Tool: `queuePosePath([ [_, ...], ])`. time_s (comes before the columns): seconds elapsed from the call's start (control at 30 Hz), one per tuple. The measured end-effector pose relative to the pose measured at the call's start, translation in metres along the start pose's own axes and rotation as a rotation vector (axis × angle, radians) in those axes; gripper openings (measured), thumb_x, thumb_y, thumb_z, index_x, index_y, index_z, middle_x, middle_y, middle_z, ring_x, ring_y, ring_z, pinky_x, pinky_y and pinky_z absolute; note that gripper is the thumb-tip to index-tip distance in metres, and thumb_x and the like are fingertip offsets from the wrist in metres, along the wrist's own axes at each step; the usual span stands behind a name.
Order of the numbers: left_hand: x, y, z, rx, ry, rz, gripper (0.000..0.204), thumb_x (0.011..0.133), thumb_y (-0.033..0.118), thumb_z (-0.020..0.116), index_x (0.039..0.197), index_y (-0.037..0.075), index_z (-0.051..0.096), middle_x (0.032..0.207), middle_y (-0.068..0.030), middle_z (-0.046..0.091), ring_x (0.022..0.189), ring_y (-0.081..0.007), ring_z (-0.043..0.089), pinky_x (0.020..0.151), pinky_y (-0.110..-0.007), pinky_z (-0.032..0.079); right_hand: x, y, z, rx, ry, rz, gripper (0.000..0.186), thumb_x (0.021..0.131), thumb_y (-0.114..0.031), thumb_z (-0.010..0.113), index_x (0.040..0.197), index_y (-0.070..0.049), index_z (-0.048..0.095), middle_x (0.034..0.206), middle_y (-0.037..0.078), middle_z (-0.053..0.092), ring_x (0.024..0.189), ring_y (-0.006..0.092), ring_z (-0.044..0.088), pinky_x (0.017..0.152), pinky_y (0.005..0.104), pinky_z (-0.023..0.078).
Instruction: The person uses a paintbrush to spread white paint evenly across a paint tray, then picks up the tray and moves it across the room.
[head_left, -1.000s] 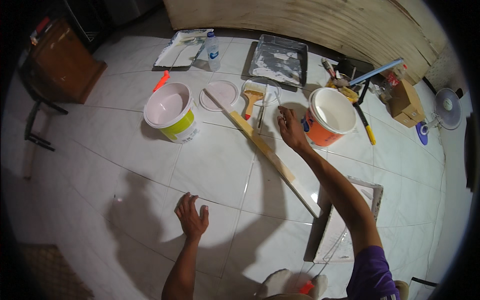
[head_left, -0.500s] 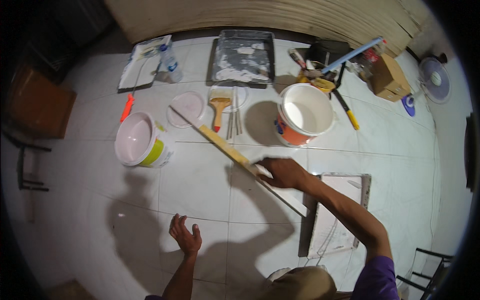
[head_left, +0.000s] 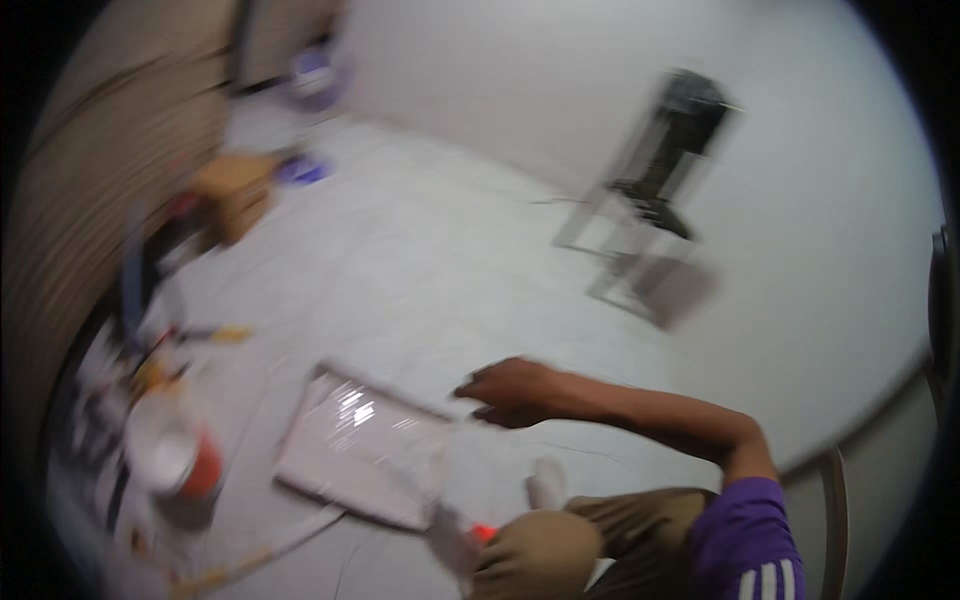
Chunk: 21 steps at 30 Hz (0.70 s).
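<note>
My right hand [head_left: 515, 392] reaches in from the right over the floor, blurred, with thumb and forefinger apart and nothing visible between them. Close by its fingertips lies a shallow paint tray [head_left: 400, 498], its inside pale pink with shiny glints. A long thin stick with a yellowish section [head_left: 225, 574] rests on the floor at the lower left, its end near the tray. Beyond the tray's left side stands a white bucket with an orange label [head_left: 200, 463]. My left hand is out of view.
A bright orange thing [head_left: 484, 533] shows beside my knee. Cluttered tools, one with a yellow handle [head_left: 232, 334], lie at the left by a cardboard box [head_left: 235, 195]. A purple fan [head_left: 315, 78] stands farther back. A dark chair [head_left: 665, 165] is at the wall.
The view has swung to the right. My right hand has let go of the stick and come over beside the paint tray. My left hand has left the picture.
</note>
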<state>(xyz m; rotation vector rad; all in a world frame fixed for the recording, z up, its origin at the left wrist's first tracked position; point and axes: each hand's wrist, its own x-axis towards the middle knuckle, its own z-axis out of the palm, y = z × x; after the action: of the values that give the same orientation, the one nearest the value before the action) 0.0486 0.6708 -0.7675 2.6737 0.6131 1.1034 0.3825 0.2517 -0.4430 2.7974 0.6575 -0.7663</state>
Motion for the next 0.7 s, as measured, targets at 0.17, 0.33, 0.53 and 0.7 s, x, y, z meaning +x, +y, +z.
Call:
queuePosePath([
  [0.17,0.086,0.086,0.064,-0.583,-0.165,0.245,0.046,0.102,0.044,0.055,0.127,0.006,0.056,0.127,-0.0157,0.058,0.101,-0.0284,0.058,0.082,-0.041,0.045,-0.146,-0.019,0.001,0.145,-0.166,0.224,0.047,0.100,-0.035,0.057,0.140,-0.011,0.052,0.124,0.019,0.064,0.112,0.0391,0.064,0.092,0.0513,0.052],
  [0.33,0.093,0.186,0.080,-0.949,-0.407,0.311,0.045,0.101,0.042,0.056,0.128,0.006,0.055,0.129,-0.0158,0.057,0.104,-0.0288,0.057,0.084,-0.041,0.045,-0.317,-0.039,-0.025,0.232,-0.120,0.591,0.047,0.101,-0.037,0.056,0.140,-0.012,0.052,0.122,0.018,0.065,0.117,0.0373,0.061,0.096,0.0502,0.050],
  [0.53,0.100,0.207,0.100,-1.093,-0.664,0.292,0.045,0.101,0.040,0.057,0.130,0.006,0.055,0.131,-0.0159,0.056,0.106,-0.0291,0.056,0.086,-0.041,0.045,-0.344,-0.069,-0.043,0.234,-0.178,0.763,0.047,0.102,-0.035,0.055,0.142,-0.013,0.049,0.123,0.018,0.066,0.118,0.0366,0.061,0.098,0.0499,0.050],
  [0.7,0.096,0.234,0.097,-1.125,-0.777,0.271,0.045,0.101,0.038,0.058,0.131,0.005,0.054,0.132,-0.0160,0.055,0.108,-0.0294,0.056,0.088,-0.041,0.045,-0.323,-0.066,-0.027,0.236,-0.028,0.572,0.035,0.100,-0.021,0.055,0.133,-0.011,0.055,0.106,0.018,0.069,0.102,0.0383,0.066,0.085,0.0510,0.053],
])
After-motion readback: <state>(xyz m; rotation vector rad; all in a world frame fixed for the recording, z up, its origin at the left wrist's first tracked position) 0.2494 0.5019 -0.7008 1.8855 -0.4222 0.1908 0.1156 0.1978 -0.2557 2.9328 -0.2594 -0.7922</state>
